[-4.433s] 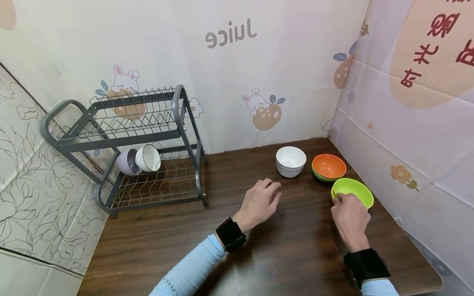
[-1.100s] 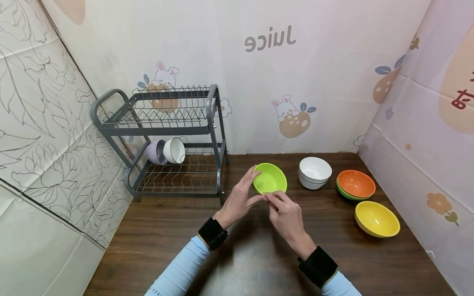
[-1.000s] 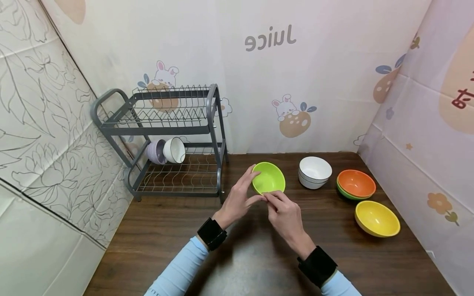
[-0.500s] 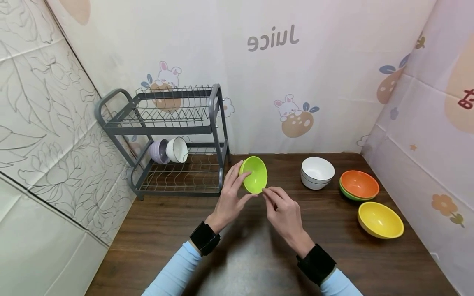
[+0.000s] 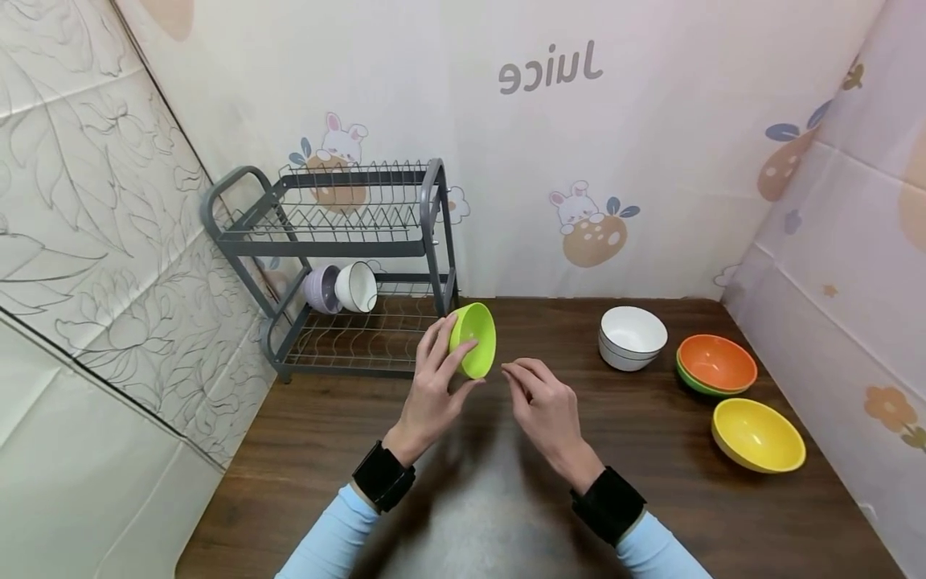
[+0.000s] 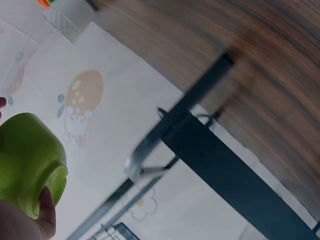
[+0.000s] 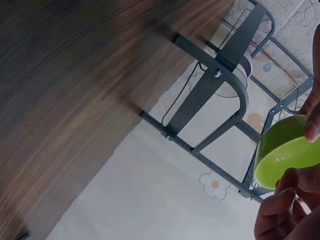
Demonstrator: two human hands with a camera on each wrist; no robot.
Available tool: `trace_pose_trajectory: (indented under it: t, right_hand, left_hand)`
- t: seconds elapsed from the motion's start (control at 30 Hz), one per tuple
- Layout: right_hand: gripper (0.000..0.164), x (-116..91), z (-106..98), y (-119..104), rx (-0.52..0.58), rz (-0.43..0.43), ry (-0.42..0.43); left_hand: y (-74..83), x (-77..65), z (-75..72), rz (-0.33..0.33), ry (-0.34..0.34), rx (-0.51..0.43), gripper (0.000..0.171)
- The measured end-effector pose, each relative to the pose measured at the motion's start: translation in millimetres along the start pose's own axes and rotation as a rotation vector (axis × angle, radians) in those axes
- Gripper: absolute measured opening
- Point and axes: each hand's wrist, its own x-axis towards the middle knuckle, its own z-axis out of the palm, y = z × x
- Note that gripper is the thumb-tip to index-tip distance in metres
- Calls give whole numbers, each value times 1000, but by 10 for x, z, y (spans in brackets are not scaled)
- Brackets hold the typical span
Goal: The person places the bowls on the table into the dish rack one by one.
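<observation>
My left hand [image 5: 427, 394] grips a lime-green bowl [image 5: 480, 338], fingers over its rim and back and thumb at its lower edge. The bowl is tipped on its side, its inside facing right, just beyond the right front corner of the dish rack [image 5: 427, 209]. In the left wrist view the bowl's [image 6: 30, 160] outside and foot ring show, a fingertip at the ring. My right hand [image 5: 546, 406] hangs a little right of the bowl, apart from it, its fingertips curled together against the thumb with nothing seen between them.
On the rack's lower tier a purple bowl [image 5: 321, 289] and a white bowl [image 5: 357, 287] stand on edge at the left. Stacked white bowls [image 5: 631, 338], an orange bowl [image 5: 716, 363] on a green one, and a yellow bowl [image 5: 758, 436] sit along the table's right side.
The lime-green bowl was lifted from the yellow one and carried left. Both hands held it; it has since turned sideways toward the rack in my left hand, and my right hand has let go.
</observation>
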Motion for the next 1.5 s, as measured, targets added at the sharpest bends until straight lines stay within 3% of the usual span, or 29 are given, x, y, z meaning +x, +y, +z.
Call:
trace_pose_trajectory:
  t: [0.5,0.93,1.27,1.5]
  right_hand:
    - [15,36,242,-11,23,-43,-13]
    - [13,138,644,-2,70,-57,-41]
    - [13,248,989,-13,53,-59,-148]
    - [33,158,1126,67,25,11,-267]
  left_hand:
    - [-233,-50,-310,-9,56,64,73]
    - [-518,-133,-329,-60,44,126,71]
    - [-846,-117,-409,-154,17,197,73]
    - [-1181,2,-484,-265,-51,249,71]
